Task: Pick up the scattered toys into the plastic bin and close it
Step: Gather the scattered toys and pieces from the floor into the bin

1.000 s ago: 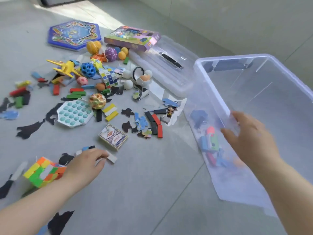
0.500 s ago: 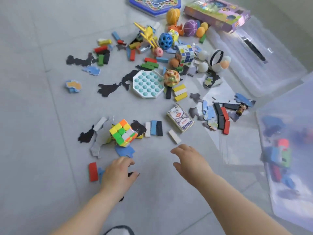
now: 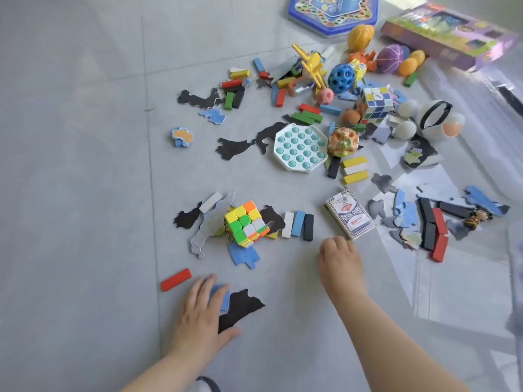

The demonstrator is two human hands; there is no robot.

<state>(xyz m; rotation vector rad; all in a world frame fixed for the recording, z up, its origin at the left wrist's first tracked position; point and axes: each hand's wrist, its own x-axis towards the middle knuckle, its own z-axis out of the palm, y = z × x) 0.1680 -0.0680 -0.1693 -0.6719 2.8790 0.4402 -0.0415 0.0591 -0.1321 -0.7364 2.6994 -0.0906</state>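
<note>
Toys lie scattered over the grey floor. My left hand point(image 3: 203, 312) rests with spread fingers on a blue puzzle piece point(image 3: 222, 297) and a black puzzle piece point(image 3: 243, 306), beside a red block point(image 3: 176, 279). My right hand point(image 3: 341, 261) has its fingers curled down on the floor just in front of a deck of cards point(image 3: 351, 215); the white block that lay there is hidden under them. A bright cube point(image 3: 245, 223) sits between the hands, farther out. Only a blurred sliver of the clear plastic bin point(image 3: 516, 278) shows at the right edge.
A teal pop-it board point(image 3: 300, 148), balls, coloured blocks and a white-faced cube point(image 3: 375, 104) crowd the middle and back. The clear lid point(image 3: 495, 89) lies far right, next to a purple box point(image 3: 450, 35) and a blue hexagonal board point(image 3: 334, 12).
My view swung left, away from the bin. My right hand left the bin's rim and came down by the card deck. My left hand moved down onto the blue and black puzzle pieces.
</note>
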